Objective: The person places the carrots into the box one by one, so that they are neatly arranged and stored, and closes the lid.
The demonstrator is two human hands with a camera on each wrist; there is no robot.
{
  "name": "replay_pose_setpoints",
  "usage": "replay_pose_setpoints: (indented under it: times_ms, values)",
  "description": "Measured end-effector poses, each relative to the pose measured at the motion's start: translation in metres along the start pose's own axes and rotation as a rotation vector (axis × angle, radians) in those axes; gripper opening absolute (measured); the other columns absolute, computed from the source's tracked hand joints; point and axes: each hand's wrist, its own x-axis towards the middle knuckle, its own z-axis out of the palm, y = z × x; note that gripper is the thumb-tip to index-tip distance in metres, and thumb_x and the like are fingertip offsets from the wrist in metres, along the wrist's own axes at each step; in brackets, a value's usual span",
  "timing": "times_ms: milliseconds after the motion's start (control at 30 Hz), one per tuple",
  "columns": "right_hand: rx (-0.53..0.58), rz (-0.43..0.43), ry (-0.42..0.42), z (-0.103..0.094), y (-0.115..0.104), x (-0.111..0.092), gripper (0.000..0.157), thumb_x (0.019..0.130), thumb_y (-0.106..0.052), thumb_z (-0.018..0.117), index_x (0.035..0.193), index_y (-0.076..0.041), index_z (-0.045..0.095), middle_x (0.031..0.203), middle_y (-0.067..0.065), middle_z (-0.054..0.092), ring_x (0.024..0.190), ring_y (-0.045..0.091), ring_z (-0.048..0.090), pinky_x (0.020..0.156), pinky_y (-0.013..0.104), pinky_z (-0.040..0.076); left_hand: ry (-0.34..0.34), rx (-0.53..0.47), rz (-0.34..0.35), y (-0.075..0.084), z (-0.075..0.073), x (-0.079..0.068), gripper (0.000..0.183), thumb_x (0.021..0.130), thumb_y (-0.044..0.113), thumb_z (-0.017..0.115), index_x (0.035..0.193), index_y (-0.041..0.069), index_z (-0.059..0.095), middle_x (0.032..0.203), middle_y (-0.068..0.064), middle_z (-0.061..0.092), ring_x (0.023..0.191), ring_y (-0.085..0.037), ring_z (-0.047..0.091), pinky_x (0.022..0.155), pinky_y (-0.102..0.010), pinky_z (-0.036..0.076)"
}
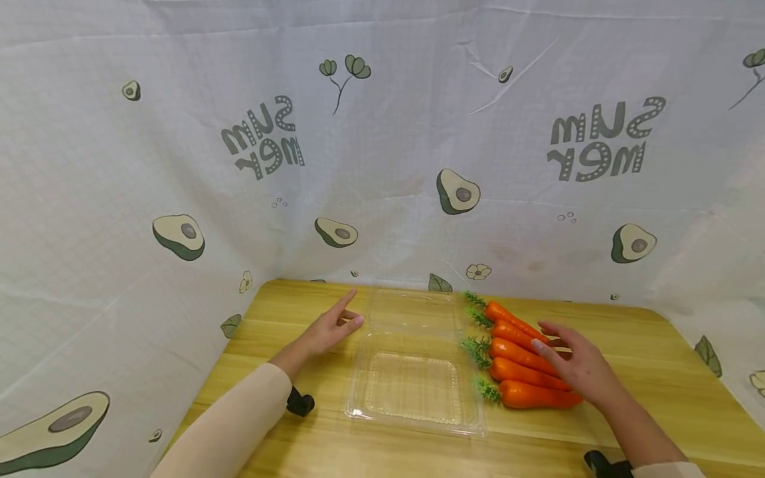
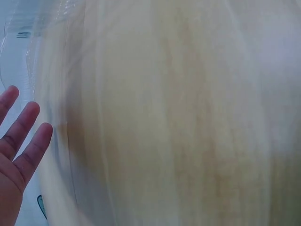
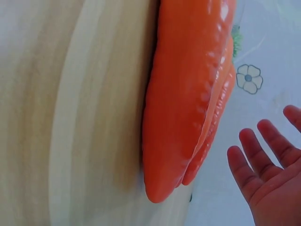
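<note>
Evidently, five carrots (image 1: 516, 352) lie ungripped near a spread right hand (image 1: 580, 362)

On the tabletop (image 1: 317, 451), the glossy carrots are lined up side by side, just to the right of a clear plastic clamshell container (image 1: 418, 423). Their green tops (image 1: 476, 345) are pointed towards it, and their tapered ends are directed to the right hand. The container's lid (image 1: 412, 309) is laid back towards the printed cloth (image 1: 382, 153).

The step in hand is judged to be the taking of a carrot. For this to be done well, a single carrot should be singled out, perhaps the one at the near end of the row, whose outer side is exposed. It is best pinched around its thick part, with thumb and fingers on opposite sides, so that its neighbours are not dragged along. A hold on the smooth, tapered end could easily be lost.

The right hand's fingers are parted and only slightly bent; nothing is gripped, though whether a carrot is brushed by the thumb cannot be told. The left hand (image 1: 327, 332) is held just left of the lid, its index finger extended and the others loosely spread; nothing is held there either.
</note>
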Motion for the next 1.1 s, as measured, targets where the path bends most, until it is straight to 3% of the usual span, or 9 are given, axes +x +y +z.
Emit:
replay_pose_setpoints:
  times_ms: [233, 367, 600, 700, 833, 967, 1100]
  values:
    - [0.004, 0.023, -0.033, 0.003, -0.002, -0.006, 0.066, 0.102, -0.045, 0.059, 0.149, 0.000, 0.046, 0.140, 0.029, 0.055, 0.120, 0.044, 0.058, 0.098, 0.061, 0.052, -0.036, -0.042, 0.039, 0.002, 0.007, -0.004, 0.075, 0.103, 0.049, 0.054, 0.165, 0.023, 0.020, 0.133, -0.013, 0.067, 0.121, -0.028, 0.061, 0.109, -0.053, 0.046]
    - [-0.001, 0.002, -0.028, 0.005, -0.002, -0.011, 0.062, 0.100, -0.043, 0.063, 0.145, -0.003, 0.051, 0.136, 0.024, 0.061, 0.116, 0.040, 0.062, 0.093, 0.054, 0.056, -0.048, -0.063, 0.046, 0.003, 0.010, -0.005, 0.074, 0.104, 0.047, 0.054, 0.165, 0.021, 0.021, 0.131, -0.012, 0.068, 0.120, -0.027, 0.063, 0.106, -0.049, 0.049]
    - [0.006, 0.015, -0.070, 0.009, -0.004, -0.020, 0.063, 0.094, -0.047, 0.071, 0.141, -0.008, 0.058, 0.134, 0.019, 0.064, 0.113, 0.035, 0.066, 0.084, 0.032, 0.058, -0.067, -0.160, 0.036, 0.004, 0.018, -0.009, 0.076, 0.103, 0.046, 0.057, 0.165, 0.021, 0.020, 0.129, -0.012, 0.068, 0.109, -0.019, 0.064, 0.091, -0.033, 0.054]
    - [0.000, 0.005, -0.091, 0.010, -0.004, -0.023, 0.061, 0.091, -0.047, 0.074, 0.137, -0.009, 0.062, 0.133, 0.018, 0.065, 0.114, 0.035, 0.066, 0.082, 0.027, 0.057, -0.079, -0.206, 0.041, 0.004, 0.022, -0.011, 0.076, 0.104, 0.041, 0.057, 0.165, 0.016, 0.019, 0.131, -0.015, 0.068, 0.107, -0.019, 0.063, 0.087, -0.030, 0.054]
    - [-0.050, -0.027, -0.100, 0.011, -0.004, -0.026, 0.055, 0.087, -0.051, 0.077, 0.128, -0.015, 0.068, 0.130, 0.011, 0.069, 0.118, 0.036, 0.064, 0.086, 0.030, 0.055, -0.084, -0.270, 0.046, 0.003, 0.027, -0.012, 0.072, 0.106, 0.032, 0.055, 0.165, 0.012, 0.018, 0.134, -0.020, 0.066, 0.111, -0.026, 0.065, 0.089, -0.032, 0.056]
    - [-0.083, -0.048, -0.128, 0.014, -0.003, -0.030, 0.045, 0.084, -0.054, 0.078, 0.118, -0.025, 0.072, 0.122, -0.001, 0.072, 0.112, 0.014, 0.064, 0.086, 0.027, 0.054, -0.084, -0.333, 0.044, 0.000, 0.034, -0.013, 0.068, 0.108, 0.027, 0.051, 0.165, 0.011, 0.017, 0.138, -0.024, 0.064, 0.120, -0.036, 0.065, 0.094, -0.034, 0.057]
    - [-0.099, -0.063, -0.153, 0.017, 0.000, -0.032, 0.040, 0.083, -0.053, 0.079, 0.113, -0.028, 0.074, 0.117, -0.006, 0.072, 0.103, 0.003, 0.060, 0.084, 0.024, 0.053, -0.054, -0.397, 0.044, -0.001, 0.041, -0.014, 0.066, 0.108, 0.027, 0.048, 0.164, 0.009, 0.018, 0.138, -0.025, 0.063, 0.124, -0.039, 0.064, 0.093, -0.033, 0.056]
